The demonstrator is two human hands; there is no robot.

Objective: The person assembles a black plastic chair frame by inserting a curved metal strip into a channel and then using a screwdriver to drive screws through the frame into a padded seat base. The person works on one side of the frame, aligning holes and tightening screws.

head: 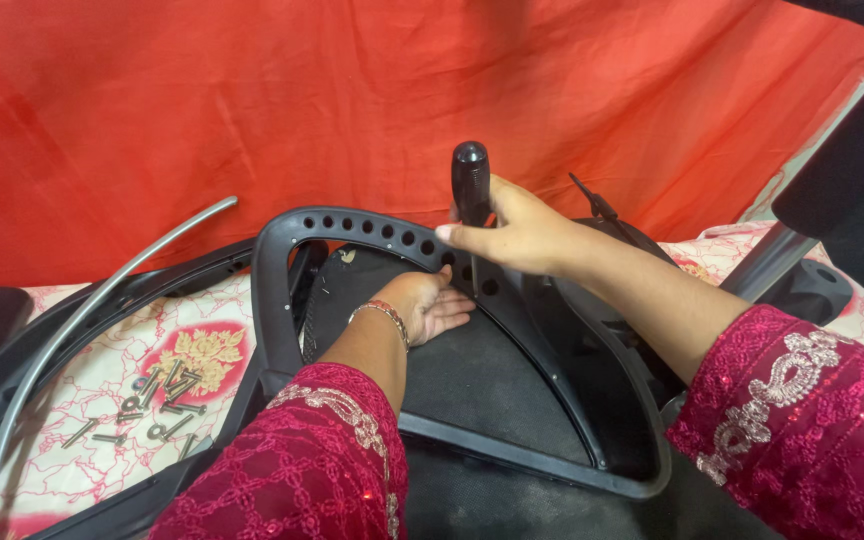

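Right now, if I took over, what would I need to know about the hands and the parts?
Right hand grips the black screwdriver upright, tip down at the holed rim of the black chair frame. Left hand lies open, palm up, under that rim on the dark seat panel. Loose bolts and washers lie on the floral cloth, left. Whether the screw is seated cannot be told.
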